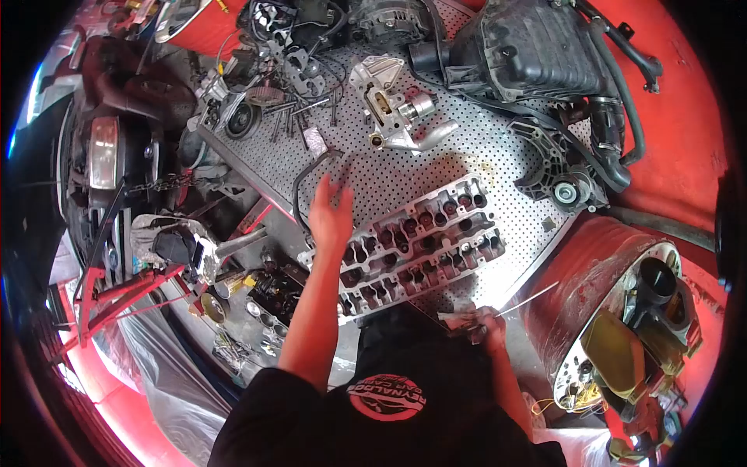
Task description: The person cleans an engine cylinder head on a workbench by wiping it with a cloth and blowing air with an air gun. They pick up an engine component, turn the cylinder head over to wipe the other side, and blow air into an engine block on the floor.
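Observation:
My left hand [332,212] reaches over the perforated metal table [264,167], fingers spread, beside a bent black hose [299,187] and left of the cylinder head [424,245]. Nothing shows between its fingers. Low at the table's near edge, my right hand [490,328] is closed around a crumpled cloth [461,319]; a thin light rod [529,299] sticks out to the right beside it. The cylinder head lies slantwise in front of my body. Beyond it sits a metal housing [389,109] with a pipe.
Loose bolts [299,117] and a toothed pulley [265,95] lie at the table's far left. A black plastic housing [537,50] is at the back right, above a metal bracket [545,167]. A drum [599,288] holding parts stands right; a red stand [117,292] is left.

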The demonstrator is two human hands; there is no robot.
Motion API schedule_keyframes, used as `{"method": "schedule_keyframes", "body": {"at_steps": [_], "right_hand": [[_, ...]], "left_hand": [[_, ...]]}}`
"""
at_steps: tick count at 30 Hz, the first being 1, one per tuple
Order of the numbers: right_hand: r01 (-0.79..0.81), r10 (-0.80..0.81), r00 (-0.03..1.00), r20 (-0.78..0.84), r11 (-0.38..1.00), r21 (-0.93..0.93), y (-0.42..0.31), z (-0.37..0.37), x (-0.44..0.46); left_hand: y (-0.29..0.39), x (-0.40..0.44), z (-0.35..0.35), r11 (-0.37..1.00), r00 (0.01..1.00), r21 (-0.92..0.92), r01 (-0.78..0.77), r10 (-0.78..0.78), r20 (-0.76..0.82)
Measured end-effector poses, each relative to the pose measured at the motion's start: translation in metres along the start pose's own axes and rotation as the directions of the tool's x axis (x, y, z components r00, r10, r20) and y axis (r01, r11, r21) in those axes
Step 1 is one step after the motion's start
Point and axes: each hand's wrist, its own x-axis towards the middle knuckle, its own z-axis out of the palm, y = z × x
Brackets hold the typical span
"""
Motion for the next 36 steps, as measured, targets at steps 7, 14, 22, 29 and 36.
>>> {"method": "schedule_keyframes", "body": {"at_steps": [7, 14, 22, 29, 36], "right_hand": [[0.339, -0.346, 0.938, -0.02, 0.927, -0.161, -0.041, -0.067, 0.069], [0.271, -0.239, 0.957, 0.164, 0.937, -0.218, -0.105, -0.023, 0.124], [0.127, -0.097, 0.988, 0.122, 0.955, -0.268, -0.091, 0.0, 0.116], [0.114, -0.097, 0.992, 0.081, 0.965, -0.235, -0.078, 0.002, 0.112], [0.321, -0.326, 0.945, 0.036, 0.898, -0.301, -0.048, 0.005, 0.079]], "left_hand": [[-0.093, -0.152, -0.102, 0.871, 0.876, 0.094, 0.482, -0.482, -0.025], [-0.131, -0.178, -0.08, 0.298, 0.419, -0.303, 0.905, -0.511, 0.75], [-0.115, -0.178, -0.074, 0.611, 0.724, -0.422, 0.67, -0.412, 0.554], [-0.13, -0.151, -0.079, 0.747, 0.772, -0.349, 0.566, -0.333, 0.541], [-0.135, -0.118, -0.079, 0.84, 0.782, -0.218, 0.496, -0.324, 0.532]]}}
